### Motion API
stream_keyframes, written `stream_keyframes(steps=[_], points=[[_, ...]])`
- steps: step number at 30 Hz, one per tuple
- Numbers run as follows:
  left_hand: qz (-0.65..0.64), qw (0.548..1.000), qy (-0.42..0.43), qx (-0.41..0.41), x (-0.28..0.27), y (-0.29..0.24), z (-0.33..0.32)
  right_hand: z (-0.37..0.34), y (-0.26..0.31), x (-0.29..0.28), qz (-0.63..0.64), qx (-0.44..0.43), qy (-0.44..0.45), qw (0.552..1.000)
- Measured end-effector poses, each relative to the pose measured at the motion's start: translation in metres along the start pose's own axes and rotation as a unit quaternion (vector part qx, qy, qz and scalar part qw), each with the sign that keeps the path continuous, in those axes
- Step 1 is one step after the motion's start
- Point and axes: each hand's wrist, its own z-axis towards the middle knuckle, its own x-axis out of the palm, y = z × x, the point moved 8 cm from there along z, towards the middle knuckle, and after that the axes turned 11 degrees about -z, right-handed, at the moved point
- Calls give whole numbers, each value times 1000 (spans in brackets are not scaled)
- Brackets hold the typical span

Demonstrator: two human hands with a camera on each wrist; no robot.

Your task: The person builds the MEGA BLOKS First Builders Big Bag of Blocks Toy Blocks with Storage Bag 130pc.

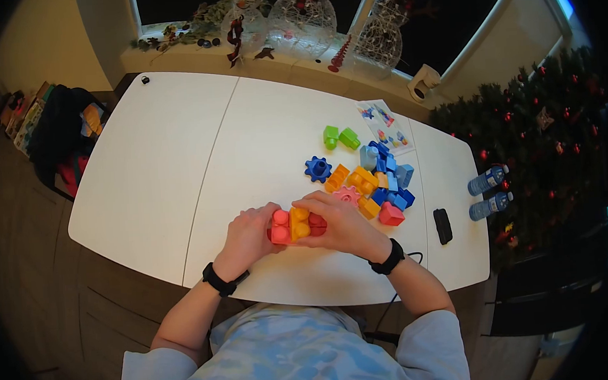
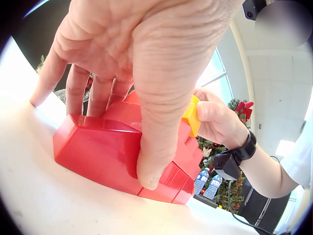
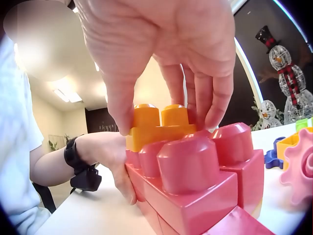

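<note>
As I watch remotely, the right grip (image 1: 341,220) pinches a yellow-orange, round-studded block (image 1: 299,225) atop a glossy red block assembly (image 2: 98,152), which rests on the white worktop (image 1: 155,150) while the left grip (image 1: 246,237) clasps the assembly's side.

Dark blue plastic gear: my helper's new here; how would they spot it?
On the white table in the head view, find loose colourful plastic blocks right of centre. At their left edge lies the dark blue plastic gear. Teeth distinguish it from those blocks, colour from the pink plastic gear.
</note>
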Motion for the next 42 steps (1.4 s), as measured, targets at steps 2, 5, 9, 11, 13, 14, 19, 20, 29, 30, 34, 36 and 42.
stream_keyframes(steps=[2,5,9,11,13,14,19,20,29,30,34,36,42], points=[[11,1000,9,-14,1,2,0,0,0,2,3,3,0,1000],[10,1000,8,-17,1,3,0,0,0,6,-1,-4,-2,1000],[12,1000,10,-21,2,2,1,-1,0,9,1,-6,-7,1000],[10,1000,10,-19,1,0,0,-2,1,8,2,-15,-18,1000],[6,1000,8,-22,1,0,1,-3,1,10,4,-17,-17,1000],[5,1000,9,-20,1,0,1,-3,1,10,7,-19,-17,1000],[12,1000,10,-24,1,1,1,-5,1,13,-18,-28,-32,999],[13,1000,10,-20,2,1,1,-6,1,12,-24,-33,-35,999],[16,1000,4,-7,0,2,-1,22,-82,-54,-140,118,-114,976],[16,1000,8,-15,0,0,-1,27,-92,-52,-141,118,-117,976],[4,1000,14,-25,1,3,-1,43,-128,-19,-226,180,2,957],[10,999,16,-30,0,2,-1,46,-141,-1,-245,196,70,947],[8,1000,10,-23,1,4,-1,36,-126,-28,-163,149,-21,975]])
